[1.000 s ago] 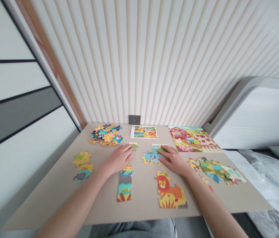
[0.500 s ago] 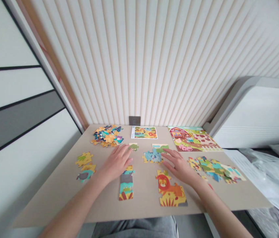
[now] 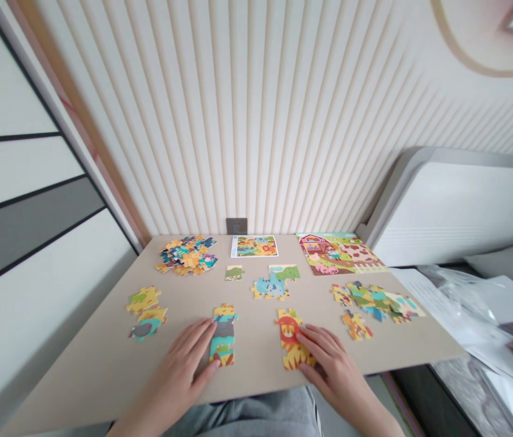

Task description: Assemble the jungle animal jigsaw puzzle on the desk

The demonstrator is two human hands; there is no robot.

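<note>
Left hand (image 3: pixel 183 364) flat, fingers spread, touching the tall strip section (image 3: pixel 223 335) at lower centre. Right hand (image 3: pixel 329 364) flat on the lion section (image 3: pixel 293 340). Neither grasps. Sliding risks joints separating.

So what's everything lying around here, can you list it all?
table: one, beige, against the ribbed wall
loose piece pile: one, mixed colours, far left
picture card: one, white-edged, far middle
farm puzzle: one, finished, far right
small piece: one, green, near the card
blue animal section: one, centre
scattered pieces: one group, mixed colours, right
yellow sections: two, left side
tall strip: one, near middle
lion section: one, orange-yellow, near right
left hand: flat, touching the strip
right hand: flat, on the lion section
</note>
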